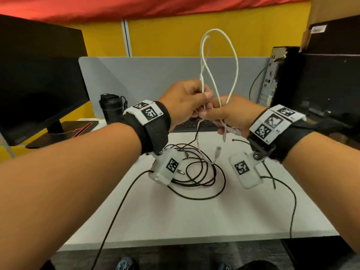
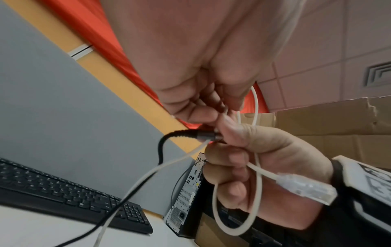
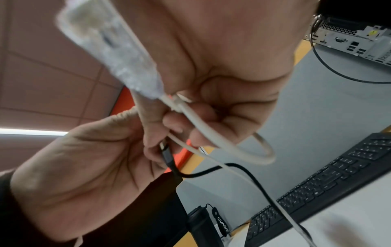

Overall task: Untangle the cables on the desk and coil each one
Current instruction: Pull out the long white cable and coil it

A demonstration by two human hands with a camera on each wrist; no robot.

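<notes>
Both hands are raised above the desk [image 1: 194,221] and meet around a white cable [image 1: 235,61], whose long loops rise above them. My left hand [image 1: 185,102] pinches strands of the white cable together with the grey plug [image 2: 203,134] of a black braided cable [image 2: 160,150]. Beside it, my right hand [image 1: 229,114] curls around a small loop of the white cable [image 2: 215,208]. That cable's clear connector [image 2: 306,188] sticks out under the right palm. More black cable [image 1: 204,172] lies tangled on the desk below the wrists.
A black keyboard [image 1: 194,124] lies behind the hands, against a grey partition [image 1: 146,78]. A dark monitor [image 1: 39,75] and a black bottle [image 1: 111,108] stand at the left, a computer tower [image 1: 276,75] at the right. Thin black leads trail over the desk's front edge.
</notes>
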